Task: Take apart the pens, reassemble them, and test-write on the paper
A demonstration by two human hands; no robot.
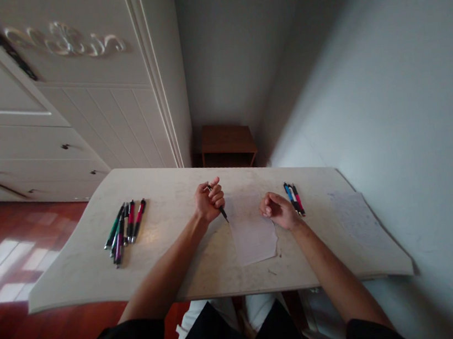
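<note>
A dark pen [223,212] is gripped in my left hand [209,200], its tip pointing down at the left edge of a sheet of paper [254,238]. The fingers of that hand are wrapped round the barrel. My right hand [279,210] hovers or rests by the paper's right edge, its fingers curled in and nothing visible in them. Just beyond its wrist lie several pens [294,198] with blue, dark and pink barrels. On the left of the table is a larger group of pens [125,230] in green, purple and red.
The white table [182,275] has a curved left end. A second sheet [360,218] with faint marks lies at the right, beside the wall [414,139]. A brown wooden stand [228,138] is behind the table, and a white cabinet [119,117] rises at back left.
</note>
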